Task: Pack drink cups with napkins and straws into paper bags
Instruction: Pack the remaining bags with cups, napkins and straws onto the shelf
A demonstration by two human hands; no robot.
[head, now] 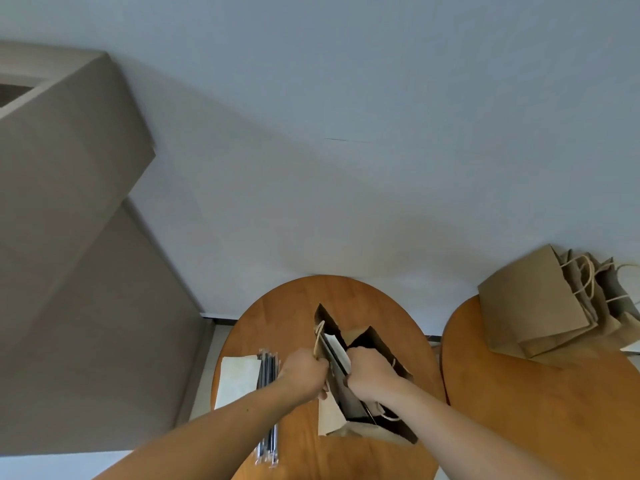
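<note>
A brown paper bag [372, 344] stands open on the round wooden table [287, 306]. My left hand [304, 372] grips its left rim by the twine handle. Against the bag's right side, my right hand [369, 374] is closed on the right rim. Both hands hold the mouth apart, and a pale flat item shows inside the bag between them. A stack of white napkins [239, 379] lies at the table's left, with a bundle of wrapped straws [268, 372] beside it, partly hidden under my left forearm. No drink cup is visible.
A second wooden table [540, 410] stands to the right, carrying a pile of flat brown paper bags [540, 303] with twine handles. A grey wall rises behind both tables, and a large taupe cabinet [69, 237] fills the left side.
</note>
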